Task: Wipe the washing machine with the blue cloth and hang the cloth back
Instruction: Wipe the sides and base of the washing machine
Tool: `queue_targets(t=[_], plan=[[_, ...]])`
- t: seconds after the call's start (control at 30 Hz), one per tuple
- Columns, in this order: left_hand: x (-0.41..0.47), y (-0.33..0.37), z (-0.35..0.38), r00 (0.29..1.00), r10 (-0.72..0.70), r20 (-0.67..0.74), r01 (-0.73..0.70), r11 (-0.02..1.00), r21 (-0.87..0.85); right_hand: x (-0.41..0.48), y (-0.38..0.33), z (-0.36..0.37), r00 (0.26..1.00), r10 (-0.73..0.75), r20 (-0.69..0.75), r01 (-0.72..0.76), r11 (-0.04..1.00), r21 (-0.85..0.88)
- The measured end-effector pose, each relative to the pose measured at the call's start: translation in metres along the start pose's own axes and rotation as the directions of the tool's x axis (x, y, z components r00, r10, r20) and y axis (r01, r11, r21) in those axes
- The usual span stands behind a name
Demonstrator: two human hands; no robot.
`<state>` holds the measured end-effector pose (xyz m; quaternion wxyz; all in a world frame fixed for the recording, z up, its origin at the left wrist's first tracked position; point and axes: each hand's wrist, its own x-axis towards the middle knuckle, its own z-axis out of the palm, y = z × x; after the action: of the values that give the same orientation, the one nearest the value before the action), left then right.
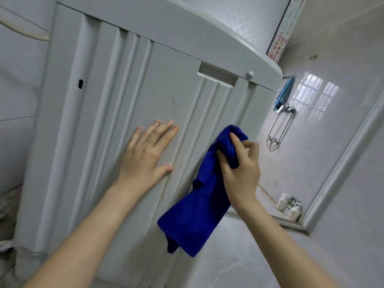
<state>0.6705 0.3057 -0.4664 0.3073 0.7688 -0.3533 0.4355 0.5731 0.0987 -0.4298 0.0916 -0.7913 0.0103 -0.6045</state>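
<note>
The white washing machine (116,84) fills the left and middle of the view, its ribbed side panel facing me. My left hand (145,154) lies flat on that panel with straight, spread fingers. My right hand (239,167) grips the bunched top of a dark blue cloth (199,206) against the panel's right part. The rest of the cloth hangs down loose below the hand.
A metal towel ring (278,129) and a hook rail (288,76) with a light blue cloth (283,93) are on the tiled wall at right. Small bottles (291,206) stand on a low ledge by the door frame. A hose (22,30) runs along the upper left.
</note>
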Motion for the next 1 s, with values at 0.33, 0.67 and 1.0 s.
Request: queue_targets(t=[0.33, 0.67, 1.0], plan=[[-0.001, 0.001, 0.003, 0.998, 0.0, -0.057, 0.002, 0.999, 0.039, 0.063, -0.01, -0.007, 0.994, -0.103, -0.029, 0.103, 0.995, -0.008], [0.001, -0.011, -0.013, 0.997, 0.081, 0.007, -0.081, 0.995, 0.05, 0.0, 0.005, -0.007, 0.88, -0.402, 0.254, 0.461, 0.852, -0.25], [0.009, -0.057, -0.027, 0.99, -0.115, -0.081, 0.113, 0.993, -0.034, 0.01, -0.002, -0.001, 0.907, -0.386, 0.169, 0.415, 0.888, -0.198]])
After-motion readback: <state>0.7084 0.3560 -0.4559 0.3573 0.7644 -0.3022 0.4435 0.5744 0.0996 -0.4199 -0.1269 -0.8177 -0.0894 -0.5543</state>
